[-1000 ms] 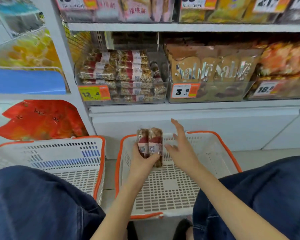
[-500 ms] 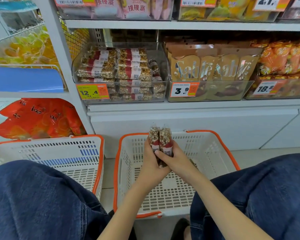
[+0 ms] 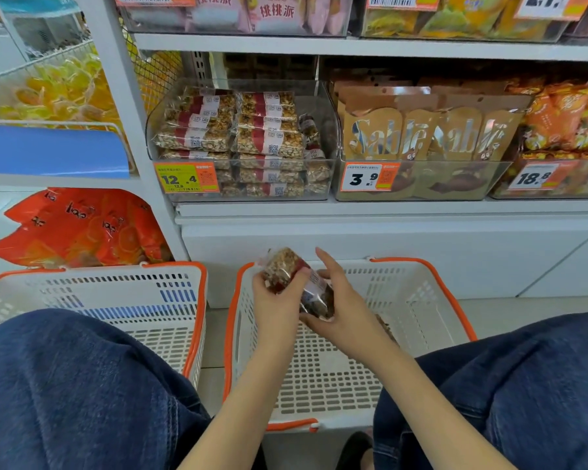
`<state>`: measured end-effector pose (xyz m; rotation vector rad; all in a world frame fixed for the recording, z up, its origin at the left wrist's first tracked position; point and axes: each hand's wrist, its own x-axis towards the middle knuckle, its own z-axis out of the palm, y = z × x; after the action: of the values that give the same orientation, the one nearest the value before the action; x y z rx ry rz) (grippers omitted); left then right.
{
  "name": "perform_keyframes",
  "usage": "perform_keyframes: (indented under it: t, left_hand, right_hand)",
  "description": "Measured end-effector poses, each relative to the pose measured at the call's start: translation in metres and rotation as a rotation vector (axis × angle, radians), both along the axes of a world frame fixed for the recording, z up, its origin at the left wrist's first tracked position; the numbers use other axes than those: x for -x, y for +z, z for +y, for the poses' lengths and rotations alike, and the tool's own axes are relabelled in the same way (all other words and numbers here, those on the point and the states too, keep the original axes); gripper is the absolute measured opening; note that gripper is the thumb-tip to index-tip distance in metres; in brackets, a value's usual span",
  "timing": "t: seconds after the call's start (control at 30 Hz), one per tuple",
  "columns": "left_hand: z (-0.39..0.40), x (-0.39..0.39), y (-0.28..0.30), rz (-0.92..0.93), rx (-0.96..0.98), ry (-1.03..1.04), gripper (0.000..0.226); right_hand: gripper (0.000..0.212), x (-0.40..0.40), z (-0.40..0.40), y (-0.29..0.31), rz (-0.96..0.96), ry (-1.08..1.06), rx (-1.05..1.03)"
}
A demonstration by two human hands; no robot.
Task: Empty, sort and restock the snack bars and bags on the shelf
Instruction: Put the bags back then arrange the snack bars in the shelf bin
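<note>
Left grip: left hand curls around the upper end of the nut bars, thumb across their front.
Right grip: right hand pinches the lower end, index finger raised straight.
Bars: tilted, held above the right basket.
Arms: both forearms reach forward between the knees.
Shelf bin: stacked nut bars, directly behind.
Left basket: beside the right one.

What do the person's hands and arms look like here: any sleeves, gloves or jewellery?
Both forearms are bare up to the frame edge, with no sleeve in view. The left hand and right hand are ungloved; no rings, watch or bracelets are visible. Below them are dark blue denim trousers and the toe of a dark shoe.
</note>
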<state>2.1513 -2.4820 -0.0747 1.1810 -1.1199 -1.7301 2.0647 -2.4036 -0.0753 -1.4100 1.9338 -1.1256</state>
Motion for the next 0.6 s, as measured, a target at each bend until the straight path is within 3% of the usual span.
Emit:
perform_keyframes:
  t: [0.13,0.2,0.4,0.53,0.6]
  left_hand:
    - [-0.031,0.003,0.03,0.096,-0.155,-0.059,0.044]
    - [-0.046,0.007,0.051,0.136,-0.203,-0.102,0.052]
    - [-0.091,0.029,0.108,0.08,-0.193,-0.231,0.066]
    - [-0.118,0.044,0.137,0.106,-0.176,-0.337,0.032]
    - [-0.132,0.051,0.145,0.137,-0.167,-0.348,0.03]
  right_hand:
    - [0.074,0.008,-0.009,0.019,0.255,0.045,0.21]
    - [0.063,0.011,-0.02,0.028,0.212,-0.012,0.296]
    - [0.06,0.026,-0.059,0.057,0.166,-0.091,0.402]
    - [0.055,0.042,-0.093,0.084,0.23,-0.176,0.51]
    - [0.054,0.051,-0.109,0.095,0.3,-0.184,0.507]
